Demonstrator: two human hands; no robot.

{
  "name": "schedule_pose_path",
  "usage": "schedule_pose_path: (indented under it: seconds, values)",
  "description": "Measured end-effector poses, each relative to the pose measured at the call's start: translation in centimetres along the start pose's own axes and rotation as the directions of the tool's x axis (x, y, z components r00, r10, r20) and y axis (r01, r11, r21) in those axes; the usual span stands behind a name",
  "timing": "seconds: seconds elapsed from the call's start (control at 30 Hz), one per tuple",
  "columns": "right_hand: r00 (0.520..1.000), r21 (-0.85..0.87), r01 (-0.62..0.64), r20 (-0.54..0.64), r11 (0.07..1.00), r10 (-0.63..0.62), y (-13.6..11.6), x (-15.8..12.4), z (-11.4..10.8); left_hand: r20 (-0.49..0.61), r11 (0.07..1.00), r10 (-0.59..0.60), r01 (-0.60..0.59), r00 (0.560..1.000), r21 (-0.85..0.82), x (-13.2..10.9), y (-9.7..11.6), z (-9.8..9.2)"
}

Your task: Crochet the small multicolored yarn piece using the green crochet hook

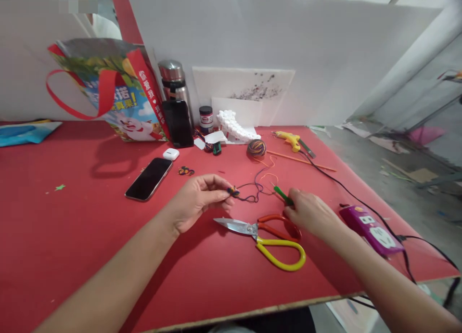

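My left hand (206, 197) pinches a small crocheted piece (233, 192) of dark, purple and yellow yarn between thumb and fingers. Loose yarn (258, 191) trails from it across the red table toward a multicoloured yarn ball (256, 148). In my right hand (309, 209) is a crochet hook (282, 195) with a green handle, its thin tip pointing up and left, apart from the piece. Scissors (249, 228) with one red and one yellow handle loop lie below both hands, blades toward the left. Another small crocheted piece (186, 171) lies behind my left hand.
A phone (149, 179) and a white earbud case (171, 154) lie to the left. Behind stand a printed bag (133, 107), a steel flask (173, 78) and a second phone (178, 123). A yellow glue gun (288, 140) and purple power strip (373, 229) with black cable are at right.
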State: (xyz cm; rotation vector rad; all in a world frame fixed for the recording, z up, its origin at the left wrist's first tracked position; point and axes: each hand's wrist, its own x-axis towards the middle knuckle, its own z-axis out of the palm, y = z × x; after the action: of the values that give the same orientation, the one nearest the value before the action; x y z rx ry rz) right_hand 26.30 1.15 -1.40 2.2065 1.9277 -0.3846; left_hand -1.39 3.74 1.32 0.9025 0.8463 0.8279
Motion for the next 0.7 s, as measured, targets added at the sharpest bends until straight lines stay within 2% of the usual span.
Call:
schedule_pose_path:
  seconds: [0.1,0.17,0.23,0.27,0.33,0.43,0.53,0.57,0.63,0.7]
  values:
    - [0.999,0.044,0.048,-0.005,0.998,-0.048,1.2,-0.3,0.0,-0.018,1.0,0.016,-0.016,1.0,-0.008,0.2,0.8,-0.2]
    - [0.994,0.173,0.096,-0.067,0.98,-0.085,2.2,-0.4,0.2,-0.076,0.999,0.04,-0.042,0.996,-0.03,0.5,1.0,-0.5]
    - [0.984,0.373,0.156,-0.135,0.915,-0.113,2.8,-0.5,0.3,-0.138,0.995,0.063,-0.072,0.988,-0.064,0.9,0.9,-0.7]
    - [0.98,0.488,0.186,-0.152,0.853,-0.127,3.0,-0.5,0.2,-0.162,0.993,0.069,-0.083,0.984,-0.084,1.1,0.7,-0.9]
    - [0.976,0.717,0.214,-0.125,0.664,-0.179,2.9,-0.6,0.0,-0.192,0.988,0.069,-0.094,0.979,-0.124,1.5,0.1,-1.1]
    - [0.945,0.938,0.125,-0.014,0.324,-0.325,1.6,-0.7,-1.0,-0.198,0.983,0.059,-0.092,0.978,-0.159,1.9,-1.1,-1.2]
    - [0.916,0.996,0.088,-0.077,0.011,-0.393,-0.5,-0.4,-2.5,-0.166,0.982,0.048,-0.077,0.985,-0.17,1.9,-2.0,-1.2]
    - [0.904,0.996,0.06,-0.084,-0.068,-0.42,-1.2,-0.3,-3.0,-0.156,0.983,0.042,-0.068,0.987,-0.172,1.8,-2.2,-1.2]
    - [0.867,0.985,0.011,-0.096,-0.173,-0.489,-2.7,0.0,-3.9,-0.146,0.983,0.024,-0.05,0.989,-0.175,1.6,-2.6,-1.0]
    - [0.838,0.971,-0.016,-0.117,-0.239,-0.533,-4.0,0.3,-4.3,-0.15,0.983,0.009,-0.035,0.989,-0.178,1.4,-2.8,-0.6]
